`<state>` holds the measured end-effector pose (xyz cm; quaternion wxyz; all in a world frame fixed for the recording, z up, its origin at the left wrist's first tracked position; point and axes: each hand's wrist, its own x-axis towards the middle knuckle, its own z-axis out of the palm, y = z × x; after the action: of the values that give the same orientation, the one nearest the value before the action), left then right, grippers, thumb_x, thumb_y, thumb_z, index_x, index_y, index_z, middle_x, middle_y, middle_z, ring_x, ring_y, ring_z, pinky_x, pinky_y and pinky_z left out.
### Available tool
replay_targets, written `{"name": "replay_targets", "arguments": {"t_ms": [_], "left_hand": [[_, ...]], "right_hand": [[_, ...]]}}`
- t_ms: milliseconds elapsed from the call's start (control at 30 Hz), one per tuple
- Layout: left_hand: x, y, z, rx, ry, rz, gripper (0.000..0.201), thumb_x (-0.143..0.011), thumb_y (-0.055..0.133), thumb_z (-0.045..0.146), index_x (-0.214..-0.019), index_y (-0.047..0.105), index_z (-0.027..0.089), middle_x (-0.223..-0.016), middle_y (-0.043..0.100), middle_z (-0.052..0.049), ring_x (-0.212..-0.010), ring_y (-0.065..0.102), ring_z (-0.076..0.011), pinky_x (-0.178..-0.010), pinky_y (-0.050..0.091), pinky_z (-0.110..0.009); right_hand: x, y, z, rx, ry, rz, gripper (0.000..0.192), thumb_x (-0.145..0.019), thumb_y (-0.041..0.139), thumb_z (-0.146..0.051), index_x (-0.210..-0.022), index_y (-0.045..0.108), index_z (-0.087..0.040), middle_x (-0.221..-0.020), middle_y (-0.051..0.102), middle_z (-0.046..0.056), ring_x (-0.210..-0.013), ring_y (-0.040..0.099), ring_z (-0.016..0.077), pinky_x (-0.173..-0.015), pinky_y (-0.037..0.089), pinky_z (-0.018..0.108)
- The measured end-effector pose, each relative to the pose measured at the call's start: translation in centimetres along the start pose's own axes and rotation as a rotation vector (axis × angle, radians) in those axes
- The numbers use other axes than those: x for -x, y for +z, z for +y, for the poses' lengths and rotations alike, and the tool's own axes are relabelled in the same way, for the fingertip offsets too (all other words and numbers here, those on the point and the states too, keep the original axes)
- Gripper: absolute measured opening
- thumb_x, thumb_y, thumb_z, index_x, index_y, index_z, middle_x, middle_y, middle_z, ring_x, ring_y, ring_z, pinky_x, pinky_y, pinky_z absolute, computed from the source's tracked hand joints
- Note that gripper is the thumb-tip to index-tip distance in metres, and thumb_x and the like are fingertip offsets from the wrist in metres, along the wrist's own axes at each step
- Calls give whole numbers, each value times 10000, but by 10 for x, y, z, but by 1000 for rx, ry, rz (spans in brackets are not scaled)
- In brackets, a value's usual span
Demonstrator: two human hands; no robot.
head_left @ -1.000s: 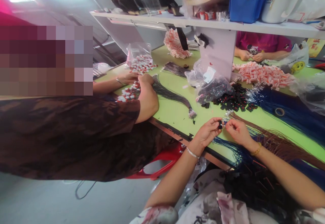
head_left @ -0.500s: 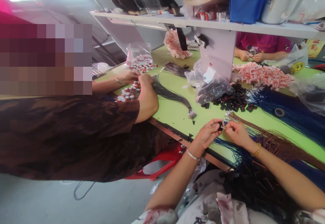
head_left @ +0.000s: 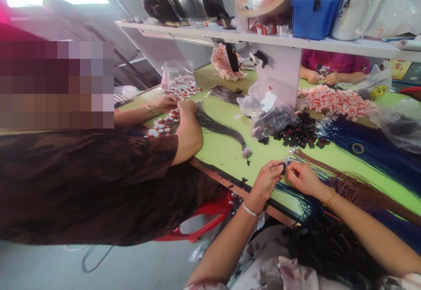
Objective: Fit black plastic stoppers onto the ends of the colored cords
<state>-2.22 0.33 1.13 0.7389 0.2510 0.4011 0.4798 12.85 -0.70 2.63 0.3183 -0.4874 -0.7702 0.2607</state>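
Left hand [head_left: 267,179]: fingers closed on one small black connector [head_left: 283,167], held above the near edge of the green table [head_left: 259,156]. Right hand [head_left: 305,179]: fingertips bunched at the connector's right side; whether they grip a wire, cannot tell. Brown wires [head_left: 357,184]: to the right, on the table. Black pieces [head_left: 301,133]: piled farther off, beside a clear bag [head_left: 263,108].

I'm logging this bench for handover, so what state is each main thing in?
Left hand: pinching a small black piece
Right hand: fingers curled at that piece, grip unclear
Black pieces: loose pile
Brown wires: lying spread
Blue wires: lying, silver tips exposed
Tape roll: lying flat
Clear bag: crumpled, partly filled
Blue bin: upright on shelf
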Motion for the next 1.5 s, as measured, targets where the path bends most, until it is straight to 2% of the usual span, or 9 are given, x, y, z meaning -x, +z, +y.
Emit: {"name": "replay_targets", "arguments": {"t_ms": [167, 300, 367, 500, 833, 1133, 1267, 1367, 1500], "left_hand": [[4, 1, -2, -59, 36, -27, 369, -544, 840, 297, -804, 651, 114, -676, 620, -2, -564, 543, -68, -557, 442, -189], [6, -5, 3, -86, 20, -41, 352, -561, 832, 285, -819, 656, 122, -684, 618, -5, -568, 532, -63, -560, 437, -183], [6, -8, 5, -75, 13, -54, 350, -574, 827, 283, -836, 657, 126, -704, 626, -14, -597, 545, -71, -573, 442, -184], [3, -5, 2, -36, -18, -95, 341, -588, 820, 278, -843, 654, 124, -737, 635, -29, -639, 561, -83, -586, 448, -184], [-2, 1, -14, -23, -75, -96, 324, -603, 804, 264, -858, 655, 131, -760, 608, -22, -667, 563, -93, -579, 449, -192], [0, 0, -16, -31, -69, -95, 330, -608, 802, 275, -868, 653, 137, -773, 611, -22, -678, 572, -101, -598, 455, -205], [0, 0, -16, -30, -69, -93, 336, -603, 806, 280, -867, 654, 137, -771, 619, -25, -674, 573, -98, -602, 455, -204], [1, 0, -17, -26, -68, -87, 346, -593, 813, 283, -860, 654, 132, -755, 621, -25, -658, 568, -92, -596, 452, -200], [1, 0, -17, -13, -66, -89, 352, -592, 814, 285, -864, 651, 131, -759, 625, -27, -667, 574, -97, -593, 450, -198]], "right_hand": [[1, 3, 0, 31, 17, -4, 194, -810, 486, -185, -616, 496, -177, -525, 479, -35, -481, 372, 91, -486, 225, 221], [-4, -19, 13, -1, 68, 32, 207, -880, 427, -247, -740, 562, -176, -629, 563, -13, -566, 470, 110, -540, 304, 213], [-5, -35, 24, 125, 164, 52, 207, -884, 425, -256, -768, 577, -179, -669, 591, -3, -600, 493, 121, -566, 314, 221], [-5, -51, 43, 457, 331, -64, 136, -827, 508, -243, -756, 607, -183, -757, 631, 23, -675, 523, 141, -583, 289, 238], [-6, -37, 44, 622, 451, -120, 166, -869, 476, -267, -861, 621, -188, -895, 648, 58, -760, 558, 162, -618, 301, 252], [-6, -39, 42, 653, 453, -144, 183, -899, 430, -252, -881, 600, -186, -916, 659, 62, -788, 586, 173, -639, 324, 259], [-10, -34, 37, 720, 434, -157, 184, -896, 434, -244, -902, 595, -155, -955, 649, 107, -820, 597, 196, -657, 337, 267], [-10, -34, 37, 725, 421, -151, 181, -892, 430, -223, -919, 582, -130, -950, 649, 128, -819, 601, 203, -653, 331, 269], [-7, -40, 46, 611, 437, -115, 165, -898, 420, -233, -904, 564, -152, -837, 658, 80, -721, 578, 170, -606, 300, 257]]}}
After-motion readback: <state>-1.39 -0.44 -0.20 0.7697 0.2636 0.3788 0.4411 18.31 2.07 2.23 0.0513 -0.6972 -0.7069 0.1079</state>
